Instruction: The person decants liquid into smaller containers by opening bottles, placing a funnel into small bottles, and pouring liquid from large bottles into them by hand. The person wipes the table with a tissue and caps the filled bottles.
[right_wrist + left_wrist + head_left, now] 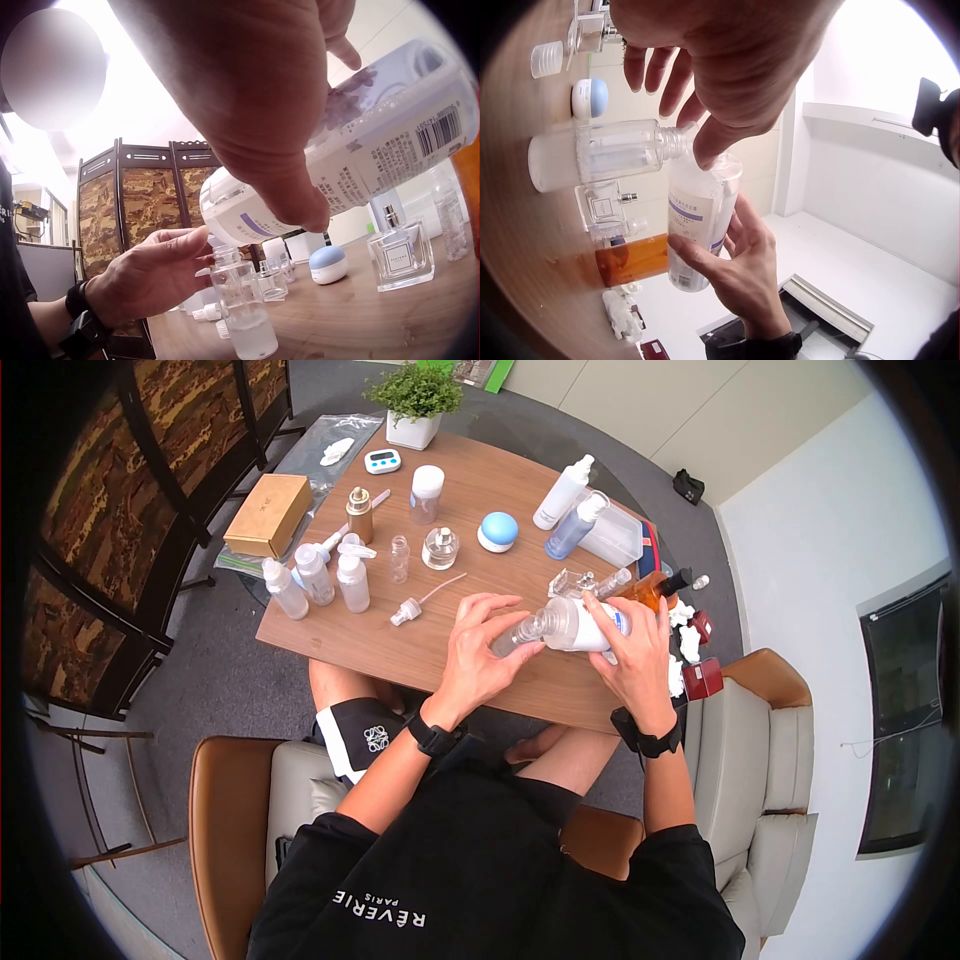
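My right hand (640,655) grips a large clear bottle (375,150) with a white and purple label, tilted mouth-down. Its mouth meets the neck of a smaller clear bottle (246,315) standing on the table. Cloudy liquid (255,341) fills the lower part of that smaller bottle. With thumb and fingers, my left hand (478,655) pinches around the small bottle's neck, right where the two mouths meet. The left wrist view shows the left thumb (714,142) against the large bottle's mouth. Part of the left fingers is hidden behind the bottles.
Several pump and spray bottles (353,582) stand at the table's left, near a loose pump head (407,611) with a tube. A blue-lidded jar (498,530) sits mid-table. On the right are an amber bottle (634,260), a perfume bottle (401,255) and crumpled tissues (688,643).
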